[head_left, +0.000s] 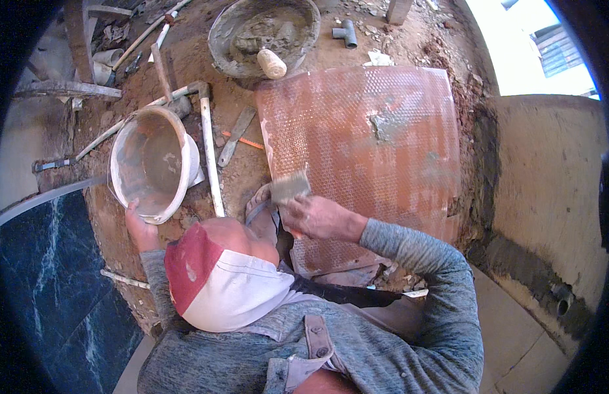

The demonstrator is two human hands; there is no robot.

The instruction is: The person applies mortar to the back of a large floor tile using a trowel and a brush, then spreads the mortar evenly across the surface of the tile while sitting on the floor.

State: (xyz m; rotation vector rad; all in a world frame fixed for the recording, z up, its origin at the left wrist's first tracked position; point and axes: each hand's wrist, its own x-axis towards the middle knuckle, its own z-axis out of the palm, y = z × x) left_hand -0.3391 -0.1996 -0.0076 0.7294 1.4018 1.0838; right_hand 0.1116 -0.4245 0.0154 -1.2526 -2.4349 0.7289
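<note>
My right hand (pixel 317 218) is closed around a wide flat brush (pixel 291 186) with pale grey bristles; part of an orange handle shows below the fingers. The brush is over the left edge of a large reddish-brown tile (pixel 344 157), whose upward face has a fine raised grid. Wet-looking streaks and a grey cement smear (pixel 386 126) mark that face. My left hand (pixel 141 226) grips the near rim of a whitish bucket (pixel 191 154), which tilts so its inside shows. A greyish-brown coating lines the bucket; how much liquid it holds I cannot tell.
A basin (pixel 219 52) of grey mortar stands beyond the tile, a wooden-handled trowel (pixel 271 64) in it. White pipe (pixel 211 154), a flat scraper (pixel 237 136) and a hammer (pixel 162 73) lie nearby. A grey tee fitting (pixel 347 34) is farther off. Dark marbled tiles (pixel 48 282) border the left.
</note>
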